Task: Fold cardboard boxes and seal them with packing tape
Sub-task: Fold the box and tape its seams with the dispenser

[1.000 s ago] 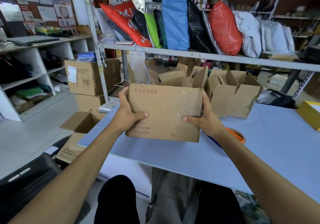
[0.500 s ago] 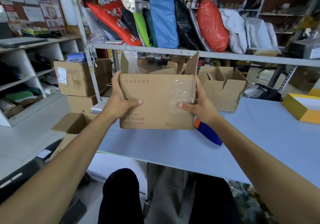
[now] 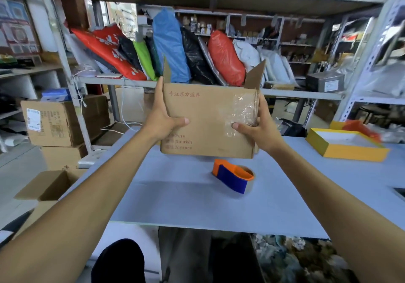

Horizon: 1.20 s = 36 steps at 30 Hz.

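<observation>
I hold a brown cardboard box (image 3: 206, 120) in the air above the pale blue table (image 3: 179, 201), its printed side facing me and its top flaps standing up. Clear tape wraps its right edge. My left hand (image 3: 163, 118) grips the box's left side, thumb across the front. My right hand (image 3: 259, 127) grips the right side, thumb on the taped patch. Below the box an orange and blue tape dispenser (image 3: 233, 176) lies on the table.
A yellow tray-like box (image 3: 350, 151) sits at the table's right. Metal shelving (image 3: 306, 95) with coloured bags stands behind. Stacked cartons (image 3: 59, 123) and an open carton (image 3: 47, 187) are on the floor at left.
The box has been lifted off the table and raised higher, uncovering the tape dispenser beneath. The other folded boxes behind it have gone out of sight. Both hands keep their grip.
</observation>
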Available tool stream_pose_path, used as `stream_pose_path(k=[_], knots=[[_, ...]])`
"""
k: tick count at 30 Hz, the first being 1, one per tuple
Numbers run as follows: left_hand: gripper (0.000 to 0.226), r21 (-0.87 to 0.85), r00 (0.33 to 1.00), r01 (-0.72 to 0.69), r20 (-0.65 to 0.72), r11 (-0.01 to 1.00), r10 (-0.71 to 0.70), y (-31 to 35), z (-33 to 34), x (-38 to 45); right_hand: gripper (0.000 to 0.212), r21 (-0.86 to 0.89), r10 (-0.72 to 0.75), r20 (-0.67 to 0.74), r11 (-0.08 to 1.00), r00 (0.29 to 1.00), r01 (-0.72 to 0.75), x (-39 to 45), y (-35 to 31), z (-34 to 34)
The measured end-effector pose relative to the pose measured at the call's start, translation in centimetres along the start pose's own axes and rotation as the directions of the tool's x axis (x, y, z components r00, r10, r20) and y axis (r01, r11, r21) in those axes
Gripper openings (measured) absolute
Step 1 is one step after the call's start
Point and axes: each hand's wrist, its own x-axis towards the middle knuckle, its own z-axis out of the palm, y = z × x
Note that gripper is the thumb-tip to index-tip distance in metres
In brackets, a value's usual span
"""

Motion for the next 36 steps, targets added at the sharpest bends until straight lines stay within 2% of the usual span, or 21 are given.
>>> stream_pose_path(k=[6,9,13,17,22,26,30,36], knots=[[0.128,0.039,0.998,0.039,-0.049,0.998,-0.037,-0.5,0.7,0.3,0.108,-0.062,0.007,-0.034,0.998,0.999,-0.009,0.4,0.0,-0.3],[0.118,0.065,0.994,0.067,-0.089,0.996,-0.061,-1.0,-1.1,0.1,0.108,-0.046,-0.007,0.002,0.999,1.000,0.007,1.4,0.1,1.8],[0.115,0.128,0.982,0.100,-0.171,0.987,-0.078,-2.4,-6.4,-0.5,0.112,-0.060,-0.036,0.069,0.997,0.997,0.040,3.8,-0.3,7.8],[0.120,0.267,0.961,0.197,-0.242,0.943,-0.132,-4.7,-12.8,-0.7,0.117,-0.033,-0.033,0.130,0.999,0.991,0.038,6.5,-0.2,14.9],[0.118,0.351,0.917,0.311,-0.356,0.883,-0.182,-8.5,-19.4,-1.0,0.117,-0.024,-0.007,0.200,1.000,0.980,0.012,8.9,0.7,23.5],[0.121,0.351,0.899,0.360,-0.378,0.864,-0.221,-12.6,-22.7,-0.7,0.107,-0.072,0.050,0.274,0.997,0.960,-0.032,10.2,2.1,28.4],[0.123,0.320,0.874,0.430,-0.381,0.844,-0.300,-16.6,-24.4,0.7,0.111,-0.127,0.056,0.314,0.992,0.948,-0.017,12.5,4.0,32.0],[0.120,0.326,0.867,0.457,-0.371,0.827,-0.333,-21.0,-26.1,4.6,0.111,-0.202,0.104,0.258,0.978,0.961,-0.052,15.8,6.5,35.6]])
